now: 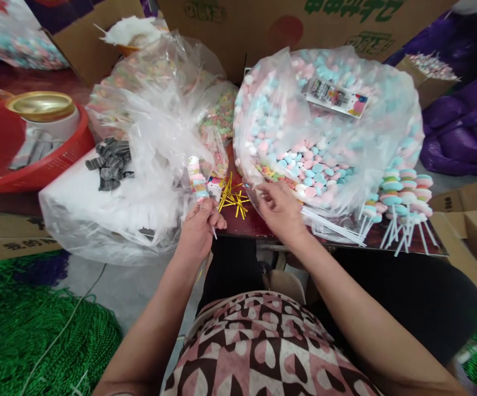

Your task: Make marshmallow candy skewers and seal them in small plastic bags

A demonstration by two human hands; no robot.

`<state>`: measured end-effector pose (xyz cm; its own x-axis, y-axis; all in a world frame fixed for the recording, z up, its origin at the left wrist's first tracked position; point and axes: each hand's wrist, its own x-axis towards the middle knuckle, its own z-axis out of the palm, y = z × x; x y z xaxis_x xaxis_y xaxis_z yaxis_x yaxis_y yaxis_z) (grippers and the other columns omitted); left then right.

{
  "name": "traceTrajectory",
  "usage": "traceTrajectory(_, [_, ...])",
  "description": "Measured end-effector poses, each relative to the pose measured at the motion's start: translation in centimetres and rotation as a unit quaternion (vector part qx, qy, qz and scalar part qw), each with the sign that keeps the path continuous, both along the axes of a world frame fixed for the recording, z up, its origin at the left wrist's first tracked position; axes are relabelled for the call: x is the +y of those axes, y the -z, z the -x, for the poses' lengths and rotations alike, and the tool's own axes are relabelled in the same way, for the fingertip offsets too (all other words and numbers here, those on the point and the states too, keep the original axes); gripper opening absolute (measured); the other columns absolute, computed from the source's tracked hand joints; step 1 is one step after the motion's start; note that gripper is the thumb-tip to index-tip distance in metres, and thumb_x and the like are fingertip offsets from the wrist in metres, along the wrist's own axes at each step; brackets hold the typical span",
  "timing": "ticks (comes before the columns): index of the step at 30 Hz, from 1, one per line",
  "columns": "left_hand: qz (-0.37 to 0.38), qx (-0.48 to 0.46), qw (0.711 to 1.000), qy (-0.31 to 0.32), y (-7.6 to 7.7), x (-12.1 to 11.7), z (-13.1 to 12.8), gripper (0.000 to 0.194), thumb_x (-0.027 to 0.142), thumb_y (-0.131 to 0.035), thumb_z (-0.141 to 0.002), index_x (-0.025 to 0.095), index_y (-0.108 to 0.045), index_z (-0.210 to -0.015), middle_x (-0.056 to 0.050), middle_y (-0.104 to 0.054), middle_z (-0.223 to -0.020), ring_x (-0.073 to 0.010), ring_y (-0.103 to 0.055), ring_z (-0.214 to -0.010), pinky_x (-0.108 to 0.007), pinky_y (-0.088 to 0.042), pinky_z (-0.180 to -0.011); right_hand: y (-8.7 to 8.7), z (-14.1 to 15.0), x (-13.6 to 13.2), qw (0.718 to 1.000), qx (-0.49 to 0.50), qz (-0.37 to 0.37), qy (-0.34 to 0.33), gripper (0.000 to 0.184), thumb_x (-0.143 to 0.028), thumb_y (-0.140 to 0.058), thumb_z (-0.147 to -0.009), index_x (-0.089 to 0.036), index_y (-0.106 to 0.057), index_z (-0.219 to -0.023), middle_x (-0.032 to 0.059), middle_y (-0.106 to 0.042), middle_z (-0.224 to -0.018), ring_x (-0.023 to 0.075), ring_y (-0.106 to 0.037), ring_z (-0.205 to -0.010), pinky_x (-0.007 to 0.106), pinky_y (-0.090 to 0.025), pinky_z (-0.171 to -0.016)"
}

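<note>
My left hand is closed around the lower end of a candy skewer, which stands nearly upright with pastel discs stacked on it. Clear film seems to cover the discs. To the right, my right hand has its thumb and fingers pinched together at the edge of the big candy bag; what they hold, if anything, is too small to make out. Between the hands, gold twist ties lie loose on the dark red table. White sticks lie just right of my right hand.
A large clear bag of pastel candies stands open at centre right. Finished-looking candy skewers are piled at the right table edge. Clear plastic bags fill the left side, beside a red basin. A cardboard box stands behind.
</note>
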<state>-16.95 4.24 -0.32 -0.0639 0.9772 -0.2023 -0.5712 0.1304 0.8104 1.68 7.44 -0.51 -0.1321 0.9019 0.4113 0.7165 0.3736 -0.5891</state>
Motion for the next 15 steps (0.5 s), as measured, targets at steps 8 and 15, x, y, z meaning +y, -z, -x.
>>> traceTrajectory(8, [-0.004,-0.008,1.000,0.010,0.3,-0.2,0.1,0.029,0.043,-0.071,-0.081,0.017,-0.059,-0.079,0.008,-0.037,-0.048,-0.0074,-0.042,-0.043,-0.023,-0.043,-0.051,-0.7,-4.7,1.2,0.994,-0.045,-0.060,0.074,0.021,-0.027,-0.052,-0.088,-0.019,-0.071,-0.095,0.0114,-0.071,-0.099,0.0247,-0.065,-0.097,0.038,-0.051,-0.084])
traceTrajectory(15, [0.002,-0.010,1.000,0.011,0.1,-0.3,0.2,0.030,0.043,-0.071,-0.081,0.016,-0.058,-0.078,0.008,-0.038,-0.049,-0.0080,-0.044,-0.044,-0.023,-0.044,-0.051,-1.1,1.0,-0.1,0.994,-0.097,0.048,-0.009,0.028,-0.026,-0.044,-0.094,-0.018,-0.068,-0.081,0.0078,-0.070,-0.077,0.0202,-0.063,-0.075,0.029,-0.045,-0.070])
